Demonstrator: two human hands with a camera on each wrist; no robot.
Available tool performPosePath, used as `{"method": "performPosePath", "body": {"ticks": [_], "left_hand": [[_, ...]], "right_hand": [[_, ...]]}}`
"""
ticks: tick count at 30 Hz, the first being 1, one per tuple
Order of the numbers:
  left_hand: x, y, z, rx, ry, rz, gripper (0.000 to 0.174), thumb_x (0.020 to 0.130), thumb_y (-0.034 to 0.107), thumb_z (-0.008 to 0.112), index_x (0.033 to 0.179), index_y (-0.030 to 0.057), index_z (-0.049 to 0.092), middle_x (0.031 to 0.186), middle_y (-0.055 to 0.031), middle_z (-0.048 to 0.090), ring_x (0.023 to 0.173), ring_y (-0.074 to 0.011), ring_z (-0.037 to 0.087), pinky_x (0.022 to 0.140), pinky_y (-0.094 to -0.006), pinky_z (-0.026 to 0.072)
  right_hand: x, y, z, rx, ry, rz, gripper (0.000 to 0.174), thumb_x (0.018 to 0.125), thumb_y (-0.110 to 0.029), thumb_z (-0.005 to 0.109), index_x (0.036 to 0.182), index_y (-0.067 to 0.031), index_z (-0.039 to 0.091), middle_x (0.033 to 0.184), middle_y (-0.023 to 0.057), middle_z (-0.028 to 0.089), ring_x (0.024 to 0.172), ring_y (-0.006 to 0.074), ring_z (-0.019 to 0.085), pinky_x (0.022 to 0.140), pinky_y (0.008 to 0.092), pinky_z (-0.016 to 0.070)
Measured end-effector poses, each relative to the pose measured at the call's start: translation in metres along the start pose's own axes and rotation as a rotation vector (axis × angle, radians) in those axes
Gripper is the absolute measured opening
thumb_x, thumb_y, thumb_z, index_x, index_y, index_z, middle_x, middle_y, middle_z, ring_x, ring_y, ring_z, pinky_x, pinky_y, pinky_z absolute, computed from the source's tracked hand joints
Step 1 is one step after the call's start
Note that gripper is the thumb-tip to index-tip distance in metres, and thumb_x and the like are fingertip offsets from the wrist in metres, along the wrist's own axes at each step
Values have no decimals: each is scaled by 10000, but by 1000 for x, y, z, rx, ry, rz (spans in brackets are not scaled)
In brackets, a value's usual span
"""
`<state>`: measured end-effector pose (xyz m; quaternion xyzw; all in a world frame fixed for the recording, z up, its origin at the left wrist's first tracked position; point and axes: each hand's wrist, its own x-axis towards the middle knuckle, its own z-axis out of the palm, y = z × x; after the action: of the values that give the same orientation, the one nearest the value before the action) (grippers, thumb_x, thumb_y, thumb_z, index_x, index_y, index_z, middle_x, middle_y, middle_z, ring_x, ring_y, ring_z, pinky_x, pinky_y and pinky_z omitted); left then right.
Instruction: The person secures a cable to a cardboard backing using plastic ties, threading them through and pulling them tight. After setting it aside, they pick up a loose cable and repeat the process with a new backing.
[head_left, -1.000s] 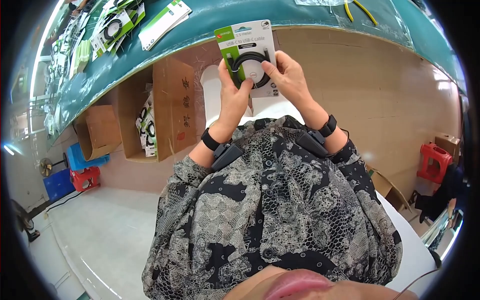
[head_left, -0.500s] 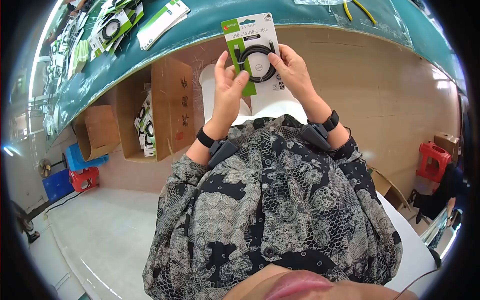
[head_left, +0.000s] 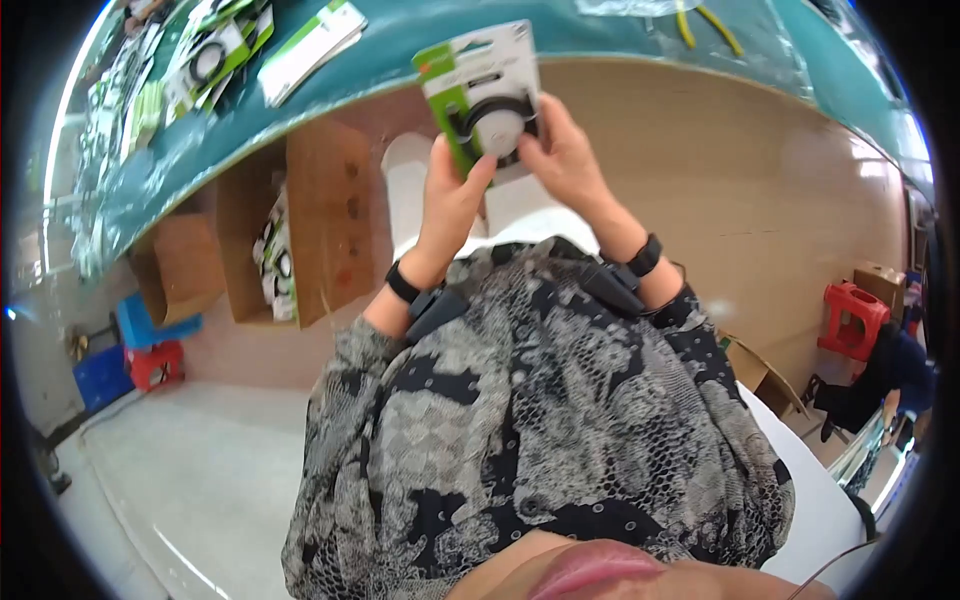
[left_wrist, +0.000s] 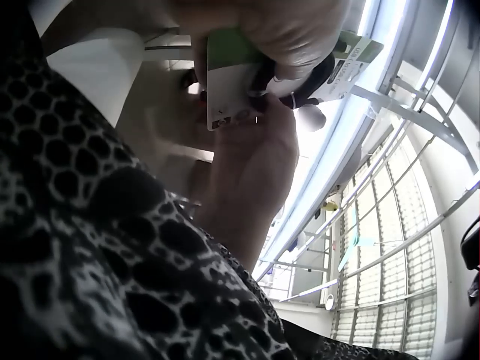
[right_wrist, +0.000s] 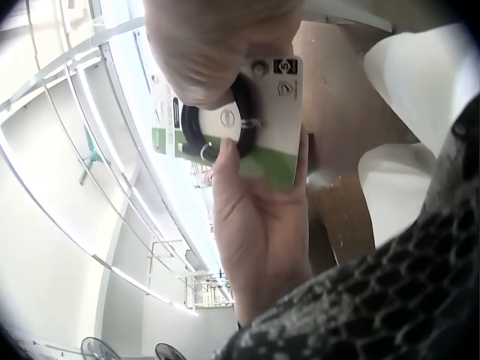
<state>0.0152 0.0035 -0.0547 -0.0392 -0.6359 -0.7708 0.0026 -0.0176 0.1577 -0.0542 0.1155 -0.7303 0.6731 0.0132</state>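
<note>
Both hands hold a white and green card [head_left: 470,78] with a coiled black cable [head_left: 503,112] on its front, tilted slightly to the left in the head view. The left hand [head_left: 450,195] grips its lower left edge, thumb on the front near the coil. On the lower right side, the right hand [head_left: 573,160] pinches the card with its thumb beside the coil. In the right wrist view the left thumb rests on the card [right_wrist: 274,161] just below the round label inside the coil. Fingers behind the card are mostly hidden.
A green-topped table [head_left: 400,65] curves across the top, with cable packs [head_left: 208,62], a stack of cards [head_left: 312,50] and a yellow-handled tool [head_left: 718,32]. Below it stand an open carton [head_left: 330,220] holding packs and a smaller box [head_left: 188,262]. A red stool [head_left: 852,320] is at right.
The left hand, with its fingers off the card's edge half a second ago, now grips it. The card has moved slightly left and tilted left, and the whole head view has shifted a little.
</note>
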Motion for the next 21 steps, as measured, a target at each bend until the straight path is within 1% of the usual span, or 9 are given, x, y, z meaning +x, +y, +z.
{"method": "performPosePath", "body": {"ticks": [3,6,8,10,13,15,16,19,21], "left_hand": [[11,0,10,-4,15,37,323,925,64,548,1227,32,437,1136,-67,553,1005,-121,554,838,-241,452],[11,4,5,-31,45,-7,342,923,40,536,1248,35,429,1148,-70,554,1041,-139,548,854,-260,461],[12,6,5,-216,52,-132,352,922,31,532,1258,43,427,1159,-69,555,1047,-145,556,863,-275,472],[11,5,5,-310,46,-197,357,922,27,531,1263,47,427,1165,-68,556,1050,-148,560,867,-282,477],[10,3,4,-406,45,-285,377,918,22,537,1276,60,427,1175,-60,561,1052,-149,570,874,-296,490],[11,4,5,-406,40,-292,375,917,26,543,1274,61,432,1170,-57,564,1047,-145,572,869,-292,492],[11,4,7,-409,39,-298,374,916,30,548,1272,62,437,1165,-53,568,1042,-140,575,864,-288,493],[13,3,9,-396,34,-304,368,914,38,557,1265,63,448,1156,-47,574,1033,-132,578,859,-282,494],[15,3,11,-372,19,-301,359,912,44,565,1255,62,460,1148,-42,579,1027,-127,579,859,-279,493]], "right_hand": [[24,-1,-25,-124,4,-93,418,888,-64,593,1283,-25,462,969,12,588,880,68,553,750,232,480],[51,-2,-49,-131,7,-82,299,866,-48,608,1157,-11,551,922,9,603,800,81,576,678,241,485],[89,3,-93,-317,87,-143,163,867,-77,611,1013,-6,615,800,31,619,703,110,595,620,251,484],[129,11,-136,-595,325,-192,124,846,-96,586,935,-22,631,844,173,658,797,337,634,707,375,502],[177,23,-196,-839,472,-267,142,863,-114,543,883,-7,634,884,205,655,848,389,617,730,426,497],[194,24,-216,-1109,435,-71,182,835,-182,581,855,-4,615,855,215,655,846,365,629,745,430,494],[201,24,-220,-1115,437,-75,182,835,-182,581,855,-4,615,855,215,655,846,365,629,745,430,494],[215,34,-218,-1199,326,145,275,820,-258,582,849,12,623,878,220,657,893,367,627,811,443,483],[219,34,-213,-1224,317,153,274,816,-253,576,844,15,627,891,228,655,902,372,626,817,440,486]]}}
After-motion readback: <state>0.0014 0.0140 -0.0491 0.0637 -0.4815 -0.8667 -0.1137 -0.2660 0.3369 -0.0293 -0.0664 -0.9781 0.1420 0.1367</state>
